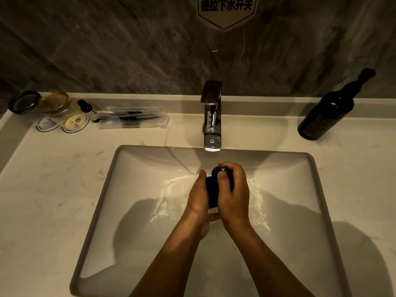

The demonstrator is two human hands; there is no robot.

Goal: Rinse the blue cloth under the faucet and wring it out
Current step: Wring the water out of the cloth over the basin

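The blue cloth (212, 189) is bunched into a dark roll, squeezed between my two hands over the middle of the white sink (120, 168). My left hand (198, 197) presses its left side. My right hand (233, 189) wraps over its top and right side, hiding most of it. Both hands are wet. The chrome faucet (212, 116) stands just behind them; its spout ends a little above and behind the cloth. Water lies and splashes in the basin around the hands. I cannot tell if a stream is running.
A dark wine bottle (327, 110) stands on the counter at the back right. At the back left are a black lid (24, 102), a glass jar (56, 102), round labelled packets (75, 123) and clear plastic sachets (130, 116). A grey stone wall rises behind.
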